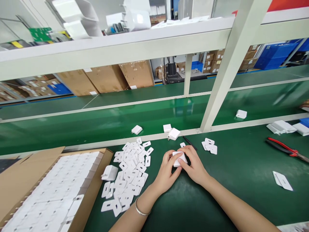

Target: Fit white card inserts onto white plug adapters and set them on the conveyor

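Between both hands is a white charger housing, a small squarish block held just over the green bench. My left hand grips its left side, fingers curled round it. From the right, my right hand holds the same block with the thumb pressed on its face. A heap of thin white cover plates with slots lies to the left of my hands. Beside the heap stands a white power adapter. One more slotted plate shows just behind my fingers.
A cardboard box of packed white adapters stands at left. Red-handled pliers and loose plates lie at right. Several chargers rest near the bench's back rail and on the green conveyor belt. A slanted post rises from the rail.
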`<state>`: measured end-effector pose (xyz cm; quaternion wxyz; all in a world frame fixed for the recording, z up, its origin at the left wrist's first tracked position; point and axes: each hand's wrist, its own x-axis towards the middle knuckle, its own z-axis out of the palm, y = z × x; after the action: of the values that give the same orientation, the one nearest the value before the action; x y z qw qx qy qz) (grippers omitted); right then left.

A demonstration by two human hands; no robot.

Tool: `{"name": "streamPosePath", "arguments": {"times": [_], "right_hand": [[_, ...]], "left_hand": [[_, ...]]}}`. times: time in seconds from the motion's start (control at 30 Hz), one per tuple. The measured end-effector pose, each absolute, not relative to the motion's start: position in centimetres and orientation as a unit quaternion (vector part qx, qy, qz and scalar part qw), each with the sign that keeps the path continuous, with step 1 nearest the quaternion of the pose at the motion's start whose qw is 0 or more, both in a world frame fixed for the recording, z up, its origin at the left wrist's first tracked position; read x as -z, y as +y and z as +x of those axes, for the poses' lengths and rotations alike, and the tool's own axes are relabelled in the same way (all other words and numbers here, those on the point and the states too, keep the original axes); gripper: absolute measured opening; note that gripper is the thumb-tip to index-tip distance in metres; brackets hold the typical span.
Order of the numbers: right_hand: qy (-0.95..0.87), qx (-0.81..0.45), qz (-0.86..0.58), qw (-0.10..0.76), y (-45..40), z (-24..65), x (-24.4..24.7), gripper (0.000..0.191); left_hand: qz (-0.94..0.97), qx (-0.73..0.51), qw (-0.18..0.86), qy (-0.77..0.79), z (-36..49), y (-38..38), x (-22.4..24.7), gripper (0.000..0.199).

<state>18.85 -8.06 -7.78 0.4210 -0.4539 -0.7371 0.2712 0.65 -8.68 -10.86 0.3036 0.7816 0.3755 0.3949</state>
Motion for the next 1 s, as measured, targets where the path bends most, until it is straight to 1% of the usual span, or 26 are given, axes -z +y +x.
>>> {"name": "streamPosePath", "arguments": {"times": [0.1,0.23,0.4,0.47,0.53,0.57,0.67,0.73,0.8,0.9,0.93,1.0], "right_hand": [[-0.742,-0.258,-0.452,0.422,-8.0,18.8,7.9,0.022],[-0.739,-0.255,-0.452,0.429,-7.9,18.8,8.3,0.023],[-0.685,-0.236,-0.498,0.477,-6.2,19.2,8.2,0.025],[-0.678,-0.210,-0.524,0.470,-4.4,19.7,7.8,0.023],[-0.696,-0.177,-0.558,0.416,-1.7,20.3,7.3,0.028],[-0.713,-0.158,-0.579,0.363,-0.2,20.6,7.0,0.036],[-0.726,-0.143,-0.602,0.301,4.8,21.7,6.4,0.058],[-0.734,-0.138,-0.616,0.251,7.8,22.2,6.3,0.066],[-0.741,-0.139,-0.628,0.190,10.1,22.6,6.3,0.064],[-0.746,-0.142,-0.642,0.106,12.7,22.9,6.3,0.048],[-0.749,-0.140,-0.642,0.086,13.2,22.8,6.2,0.043],[-0.760,-0.132,-0.634,0.059,14.2,22.3,5.8,0.042]], "left_hand": [[0.777,-0.397,0.316,0.372,0.7,-8.6,10.9,0.053],[0.784,-0.398,0.301,0.368,0.6,-8.2,11.1,0.049],[0.790,-0.406,0.278,0.366,0.8,-7.5,11.6,0.047],[0.791,-0.411,0.269,0.366,0.9,-7.4,11.6,0.047],[0.790,-0.419,0.260,0.366,1.0,-7.4,11.7,0.048],[0.787,-0.424,0.258,0.366,1.1,-7.4,11.8,0.051],[0.766,-0.435,0.271,0.388,1.2,-7.5,12.0,0.063],[0.745,-0.431,0.290,0.418,1.3,-7.6,12.1,0.073],[0.728,-0.421,0.314,0.441,1.5,-7.6,12.2,0.078],[0.717,-0.401,0.350,0.451,1.9,-7.7,11.9,0.080],[0.716,-0.394,0.357,0.452,2.0,-7.7,11.8,0.080],[0.716,-0.387,0.362,0.454,2.1,-7.7,11.6,0.081]]}}
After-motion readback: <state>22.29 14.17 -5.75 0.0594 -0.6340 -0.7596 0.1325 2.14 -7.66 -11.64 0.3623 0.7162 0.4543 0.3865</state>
